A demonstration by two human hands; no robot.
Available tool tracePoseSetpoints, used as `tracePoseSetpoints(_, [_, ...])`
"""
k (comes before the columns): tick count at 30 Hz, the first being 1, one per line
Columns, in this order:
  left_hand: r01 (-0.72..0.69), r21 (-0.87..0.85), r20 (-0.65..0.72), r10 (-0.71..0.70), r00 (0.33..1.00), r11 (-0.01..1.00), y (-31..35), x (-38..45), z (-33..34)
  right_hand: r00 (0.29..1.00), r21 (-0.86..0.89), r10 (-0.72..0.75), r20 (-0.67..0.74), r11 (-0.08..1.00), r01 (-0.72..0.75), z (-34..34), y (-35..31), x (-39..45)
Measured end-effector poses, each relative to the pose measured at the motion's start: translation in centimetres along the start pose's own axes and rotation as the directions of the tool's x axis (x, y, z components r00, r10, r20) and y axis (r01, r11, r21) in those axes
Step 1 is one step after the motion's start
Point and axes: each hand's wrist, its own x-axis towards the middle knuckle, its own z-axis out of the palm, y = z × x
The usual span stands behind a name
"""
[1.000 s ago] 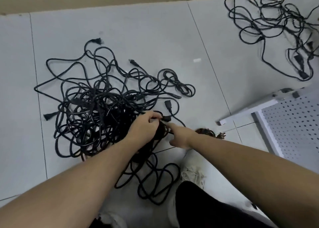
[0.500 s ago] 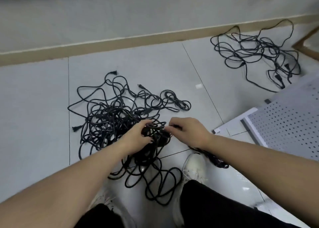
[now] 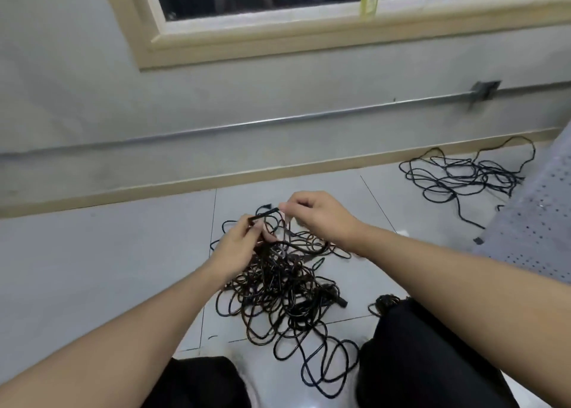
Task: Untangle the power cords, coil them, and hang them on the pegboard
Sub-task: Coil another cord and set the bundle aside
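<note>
Single head-worn wide-angle view: looks forward and down, close over the floor [image 3: 92, 268], toward the wall [image 3: 77, 98] in upper frame.

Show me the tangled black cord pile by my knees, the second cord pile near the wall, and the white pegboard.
tangled black cord pile [image 3: 278, 287]: head view, dense middle.
second cord pile [image 3: 463, 176]: head view, centre loops.
white pegboard [image 3: 537, 222]: head view, perforated face.

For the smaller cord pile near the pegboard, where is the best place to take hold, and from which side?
Probably the single strand trailing out of the smaller cord pile toward the person. It lies alone on the floor, so pinch it from above on the near side.
</note>
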Motion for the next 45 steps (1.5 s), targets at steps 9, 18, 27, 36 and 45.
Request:
tracePoseSetpoints(9, [-0.03, -0.089, 0.193, 0.047, 0.98, 0.996, -4.3, 1.1, -3.2, 0.958, 0.523, 0.285, 0.021, 0.813, -0.254, 5.5, 0.3, 7.5])
tracePoseSetpoints(18, [0.241, -0.795, 0.059, -0.324, 0.944, 0.556, -3.0, 4.6, -10.1, 0.826, -0.142, 0.317, 0.467, 0.948, -0.284, 11.4, 8.1, 10.8])
tracePoseSetpoints(27, [0.242, -0.556, -0.243, -0.433, 0.868, 0.795, -6.3, 4.9, -14.5, 0.858, -0.688, 0.382, 0.343, 0.724, -0.047, 11.0, 10.3, 10.3])
tracePoseSetpoints(36, [0.305, -0.443, -0.404, -0.492, 0.771, 0.843, -8.7, 4.4, -16.7, 0.964, -0.489, 0.025, 0.266, 0.865, 0.112, 11.4, 6.1, 10.2])
tracePoseSetpoints(45, [0.084, 0.323, 0.069, -0.112, 0.991, 0.943, -4.1, 2.9, -13.3, 0.97, -0.325, -0.107, 0.22, 0.929, 0.176, 13.5, 3.5, 10.6])
